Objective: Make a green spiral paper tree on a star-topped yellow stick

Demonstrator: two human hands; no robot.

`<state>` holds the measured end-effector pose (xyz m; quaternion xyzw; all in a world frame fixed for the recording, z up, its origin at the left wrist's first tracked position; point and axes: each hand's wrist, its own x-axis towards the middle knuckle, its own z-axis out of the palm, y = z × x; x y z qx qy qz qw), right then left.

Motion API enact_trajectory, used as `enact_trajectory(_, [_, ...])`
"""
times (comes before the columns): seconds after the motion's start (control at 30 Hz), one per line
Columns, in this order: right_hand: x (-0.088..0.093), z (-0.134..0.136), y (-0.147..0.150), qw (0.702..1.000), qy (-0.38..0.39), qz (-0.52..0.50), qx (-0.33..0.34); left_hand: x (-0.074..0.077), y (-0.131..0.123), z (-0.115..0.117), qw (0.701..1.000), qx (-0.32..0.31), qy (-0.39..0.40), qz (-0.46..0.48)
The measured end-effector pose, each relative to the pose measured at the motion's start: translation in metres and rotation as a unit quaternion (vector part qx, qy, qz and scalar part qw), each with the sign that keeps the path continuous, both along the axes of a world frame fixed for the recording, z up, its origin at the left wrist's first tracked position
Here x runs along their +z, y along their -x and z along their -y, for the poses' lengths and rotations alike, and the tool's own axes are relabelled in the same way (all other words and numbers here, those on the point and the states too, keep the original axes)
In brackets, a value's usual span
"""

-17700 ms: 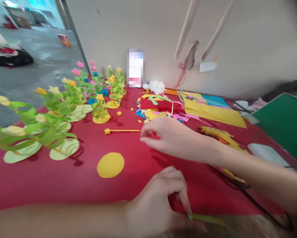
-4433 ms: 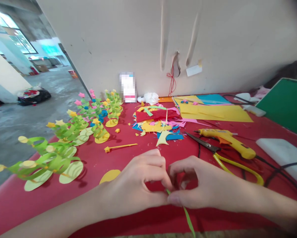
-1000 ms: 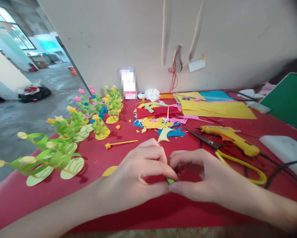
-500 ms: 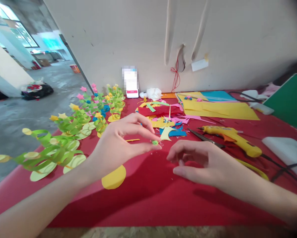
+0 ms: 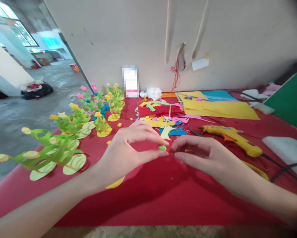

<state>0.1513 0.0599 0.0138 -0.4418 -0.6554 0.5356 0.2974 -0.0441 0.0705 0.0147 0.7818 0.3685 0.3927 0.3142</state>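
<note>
My left hand (image 5: 128,148) is raised a little over the red table (image 5: 163,201) and pinches a small green folded paper piece (image 5: 162,148) between thumb and fingertips. My right hand (image 5: 200,155) hovers just to the right of it, fingers curled and loosely apart, its fingertips close to the green piece but holding nothing. A yellow paper circle (image 5: 116,182) lies on the table, partly hidden under my left wrist.
Green spiral paper trees with star tops (image 5: 64,138) stand along the left side. A heap of coloured paper scraps (image 5: 160,114) lies mid-table, sheets of yellow paper (image 5: 220,109) behind. A yellow glue gun (image 5: 232,138), scissors, black cables and a white block (image 5: 284,152) sit right.
A second ago both hands pinched the green piece together low at the table. My left hand then lifted it away alone, and now my right hand has drawn back in close to it.
</note>
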Motion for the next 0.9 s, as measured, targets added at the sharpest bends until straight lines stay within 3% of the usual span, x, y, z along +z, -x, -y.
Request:
enact_trajectory(0.17, [-0.008, 0.000, 0.002, 0.982, 0.144, -0.119, -0.031, -0.003, 0.000, -0.001, 0.998, 0.038, 0.043, -0.013])
enact_trajectory(0.3, [-0.019, 0.001, 0.007, 0.909, 0.291, -0.297, 0.007, -0.005, -0.001, 0.000, 0.998, 0.039, 0.052, -0.007])
enact_trajectory(0.4, [-0.024, 0.000, 0.009, 0.850, 0.358, -0.385, 0.036, -0.006, -0.001, 0.000, 0.998, 0.044, 0.050, 0.008])
enact_trajectory(0.57, [-0.024, -0.003, 0.009, 0.838, 0.368, -0.402, 0.000, -0.006, 0.000, -0.001, 0.999, 0.042, 0.031, -0.010])
enact_trajectory(0.7, [-0.021, -0.003, 0.009, 0.835, 0.360, -0.416, -0.014, -0.009, -0.003, 0.000, 0.998, -0.001, 0.004, -0.069])
enact_trajectory(0.9, [-0.016, 0.004, 0.011, 0.826, 0.345, -0.442, 0.052, -0.018, -0.012, 0.003, 0.991, -0.042, -0.032, -0.122])
